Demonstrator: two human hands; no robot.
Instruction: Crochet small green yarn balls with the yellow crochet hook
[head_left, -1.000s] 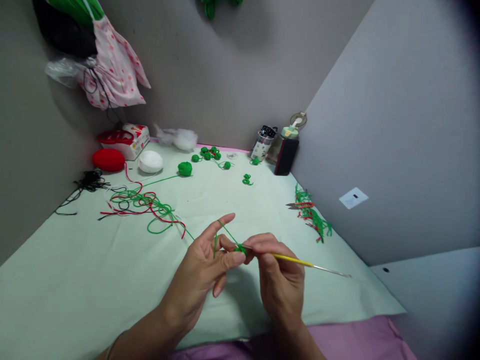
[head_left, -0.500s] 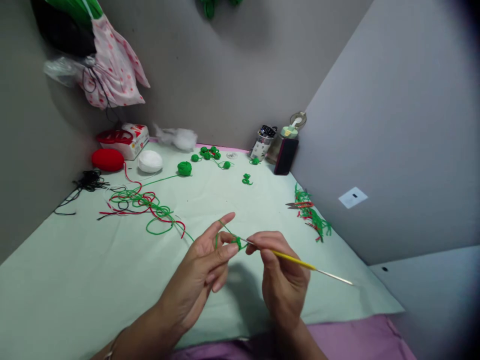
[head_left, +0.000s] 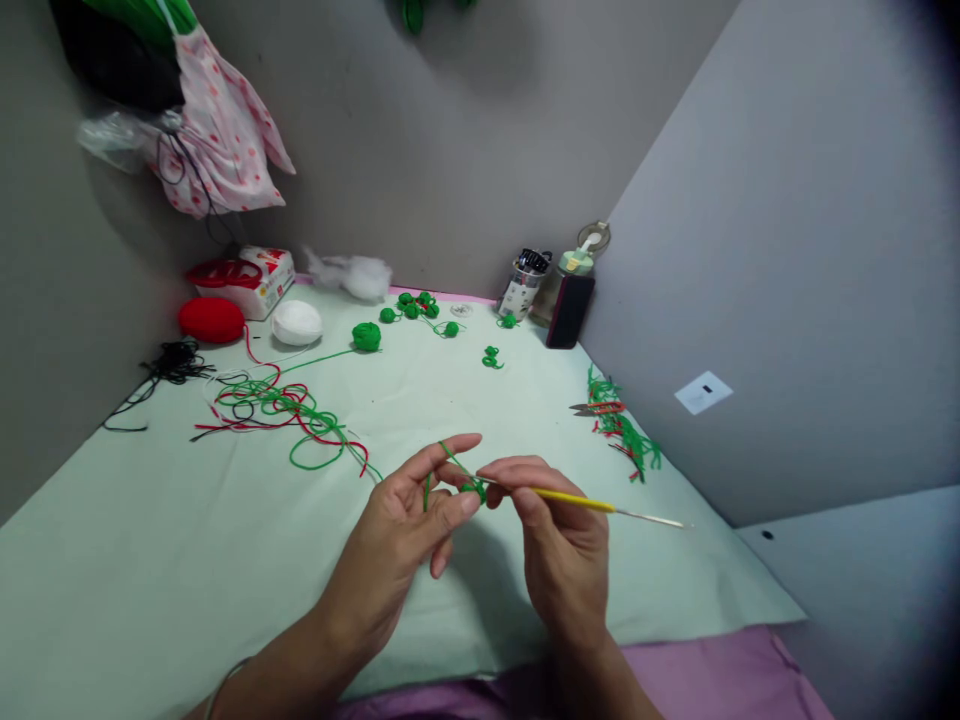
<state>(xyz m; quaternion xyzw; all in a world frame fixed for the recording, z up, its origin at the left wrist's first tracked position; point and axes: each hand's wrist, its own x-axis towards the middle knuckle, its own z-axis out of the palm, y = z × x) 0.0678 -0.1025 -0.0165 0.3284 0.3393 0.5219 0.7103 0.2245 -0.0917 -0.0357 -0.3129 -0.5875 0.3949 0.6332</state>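
My left hand [head_left: 409, 525] pinches a small green crochet piece [head_left: 472, 489] between thumb and fingers, with green yarn [head_left: 454, 457] looped over its raised index finger. In my right hand [head_left: 559, 545] is a crochet hook [head_left: 574, 499] with a yellow grip, held like a pencil. The hook's working tip is at the green piece, partly hidden by fingers; its other metal end points right. From the left hand the strand runs back into a loose tangle of green and red yarn [head_left: 300, 405], which leads on to a green yarn ball [head_left: 366, 337].
Red yarn [head_left: 211, 320] and white yarn [head_left: 297, 323] balls sit back left. Several small green crocheted pieces [head_left: 418, 305] lie at the back. Orange-handled scissors [head_left: 600, 408] rest by yarn scraps [head_left: 634, 440] on the right. A phone [head_left: 571, 312] leans on a bottle [head_left: 576, 262].
The hook has turned to lie flatter, its free end rising and shifting left. My right hand has moved slightly left and closer to the green piece; my left index finger has lowered a little.
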